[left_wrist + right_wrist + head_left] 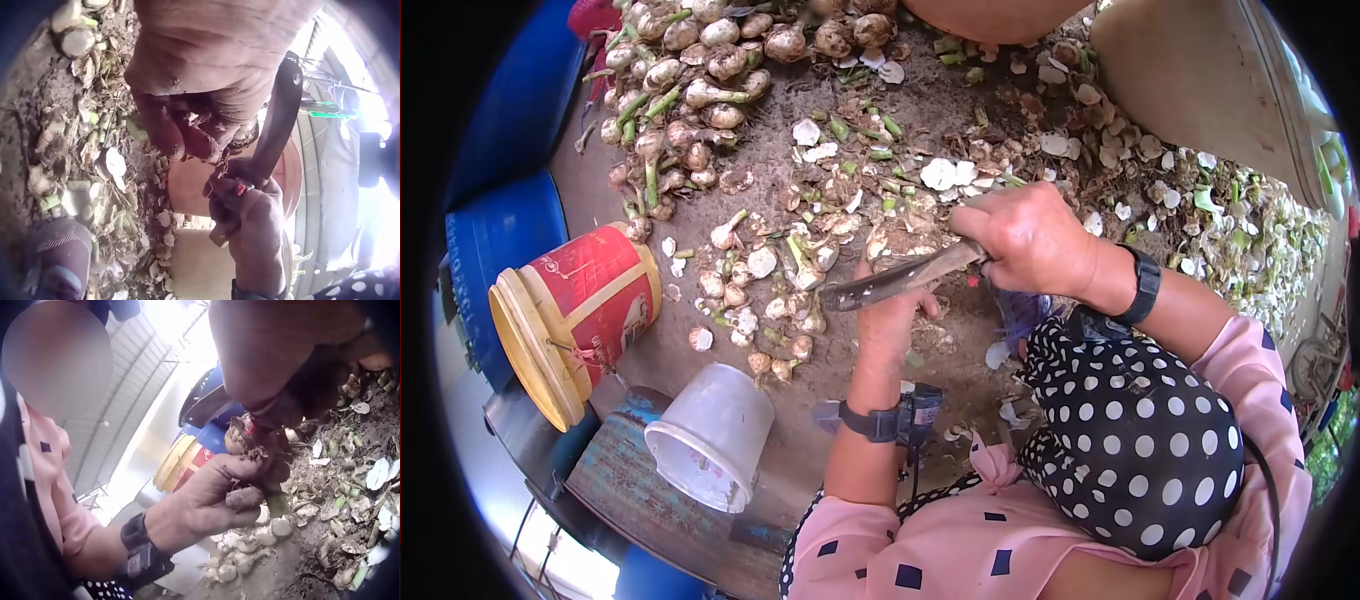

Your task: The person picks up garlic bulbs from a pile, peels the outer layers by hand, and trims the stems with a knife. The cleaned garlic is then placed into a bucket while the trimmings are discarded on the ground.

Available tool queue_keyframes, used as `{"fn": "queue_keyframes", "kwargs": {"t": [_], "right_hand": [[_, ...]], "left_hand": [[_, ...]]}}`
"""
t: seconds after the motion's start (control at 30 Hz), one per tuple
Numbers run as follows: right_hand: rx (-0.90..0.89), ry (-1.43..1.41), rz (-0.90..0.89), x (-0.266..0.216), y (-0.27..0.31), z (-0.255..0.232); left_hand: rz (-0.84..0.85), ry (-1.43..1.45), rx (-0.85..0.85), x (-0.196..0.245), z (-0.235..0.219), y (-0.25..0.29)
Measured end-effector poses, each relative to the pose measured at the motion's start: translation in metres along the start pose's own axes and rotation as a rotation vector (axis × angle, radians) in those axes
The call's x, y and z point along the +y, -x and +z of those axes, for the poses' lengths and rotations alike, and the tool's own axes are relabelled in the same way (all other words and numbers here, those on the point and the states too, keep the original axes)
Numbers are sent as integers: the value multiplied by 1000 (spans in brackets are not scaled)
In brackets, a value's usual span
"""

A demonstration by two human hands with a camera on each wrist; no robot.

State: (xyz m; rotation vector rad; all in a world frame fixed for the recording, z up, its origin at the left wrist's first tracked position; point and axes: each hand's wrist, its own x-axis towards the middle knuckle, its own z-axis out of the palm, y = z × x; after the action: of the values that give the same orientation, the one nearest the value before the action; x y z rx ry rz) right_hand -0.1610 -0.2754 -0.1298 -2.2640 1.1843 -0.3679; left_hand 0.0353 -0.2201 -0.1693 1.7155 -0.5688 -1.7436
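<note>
In the head view my right hand (1040,240) grips the handle of a knife (890,284) with a broad, dark, dirty blade. The blade points left and crosses over my left hand (887,322), hiding part of it. My left fingers hold a garlic bulb (236,436), best seen in the right wrist view, with a green stem (276,504) below the fingers. Close to the bulb, the right hand's fingers bend around the knife. Soil clings to the left fingers (203,142). Trimmed garlic bulbs (740,285) lie on the ground left of my left hand.
A heap of untrimmed bulbs (700,90) lies at the upper left. Peelings and white root slices (940,174) cover the ground ahead and right. A red and yellow bucket (590,300), a white bucket (718,425) and blue barrels (510,250) stand left. A large tan container (1200,80) stands upper right.
</note>
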Motion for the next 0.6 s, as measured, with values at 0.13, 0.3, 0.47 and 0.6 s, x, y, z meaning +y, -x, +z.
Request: {"fn": "queue_keyframes", "kwargs": {"t": [0.13,0.3,0.47,0.6], "right_hand": [[-37,11,-21,-1,-2,7],[-17,16,-53,1,-1,12],[105,66,-93,18,4,20],[77,169,720,121,35,13]], "left_hand": [[71,-33,21,18,6,11],[4,7,-67,4,-11,15],[-11,5,-230,-9,-25,19],[231,-104,-159,37,-12,45]]}}
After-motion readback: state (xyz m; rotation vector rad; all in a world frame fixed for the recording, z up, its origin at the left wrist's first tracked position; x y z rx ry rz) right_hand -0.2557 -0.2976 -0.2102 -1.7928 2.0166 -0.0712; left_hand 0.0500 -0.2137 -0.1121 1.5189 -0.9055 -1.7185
